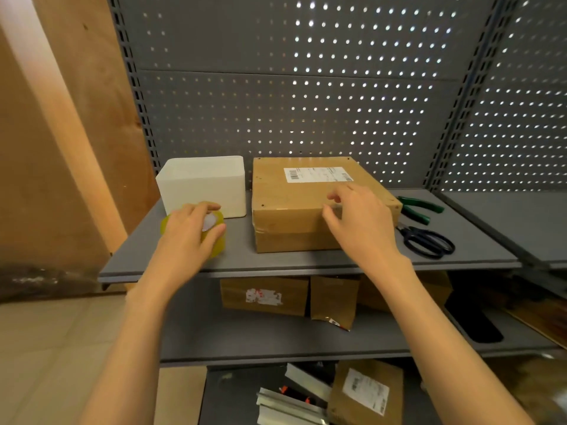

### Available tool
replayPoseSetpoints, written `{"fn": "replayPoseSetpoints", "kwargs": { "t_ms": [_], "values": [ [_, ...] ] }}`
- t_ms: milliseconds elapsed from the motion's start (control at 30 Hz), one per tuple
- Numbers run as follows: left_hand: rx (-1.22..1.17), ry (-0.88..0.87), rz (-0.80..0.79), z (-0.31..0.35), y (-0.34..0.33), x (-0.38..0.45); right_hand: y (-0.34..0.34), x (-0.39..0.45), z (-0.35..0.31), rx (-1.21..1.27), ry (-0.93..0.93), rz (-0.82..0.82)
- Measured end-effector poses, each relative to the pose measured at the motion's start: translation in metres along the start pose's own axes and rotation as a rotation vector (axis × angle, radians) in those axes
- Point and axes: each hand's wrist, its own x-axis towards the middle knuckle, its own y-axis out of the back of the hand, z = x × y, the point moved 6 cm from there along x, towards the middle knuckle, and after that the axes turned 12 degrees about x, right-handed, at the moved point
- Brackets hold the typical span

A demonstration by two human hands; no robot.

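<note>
Indoor light, warm and fairly dim. Daylight comes from the far side through the holes of the pegboard; the dots bloom white, strongest upper right. Top of the cardboard box evenly lit, its near face darker. Pale glint on the tape roll under the left hand. Lower shelves in deep shadow. Fingers of the right hand slightly blurred. Wide-angle bowing of the shelf uprights at left and right; near corners smeared; label print unreadable.

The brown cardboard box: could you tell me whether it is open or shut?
Shut: the brown cardboard box has a flat, closed top with tape over its front edge.
</note>
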Motion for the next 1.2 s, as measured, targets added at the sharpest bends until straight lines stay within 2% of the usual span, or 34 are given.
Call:
{"fn": "replayPoseSetpoints", "kwargs": {
  "t_ms": [133, 367, 500, 667, 767, 933, 1100, 1200],
  "values": [
    [-0.020, -0.062, 0.101, 0.041, 0.011, 0.004, 0.013, 0.000, 0.022, -0.027, -0.012, 0.007],
    [-0.019, -0.108, 0.111, 0.109, -0.002, 0.013, 0.030, 0.007, 0.057, -0.059, 0.018, -0.049],
    [-0.046, -0.181, 0.084, 0.156, -0.017, 0.023, 0.018, 0.014, 0.056, 0.036, 0.145, -0.141],
    [-0.023, -0.231, -0.028, 0.187, -0.041, 0.045, -0.004, 0.016, 0.041, 0.128, 0.356, -0.314],
    [0.020, -0.272, -0.119, 0.186, -0.056, 0.048, -0.016, 0.015, 0.052, 0.131, 0.258, -0.399],
    [0.146, -0.246, -0.146, 0.180, -0.060, 0.043, -0.024, 0.013, 0.059, 0.094, 0.232, -0.344],
    [0.168, -0.237, -0.138, 0.178, -0.053, 0.039, -0.017, 0.018, 0.059, 0.351, 0.186, -0.336],
    [0.139, -0.219, -0.154, 0.176, -0.054, 0.037, -0.016, 0.019, 0.065, 0.379, 0.154, -0.341]
  ]
}}
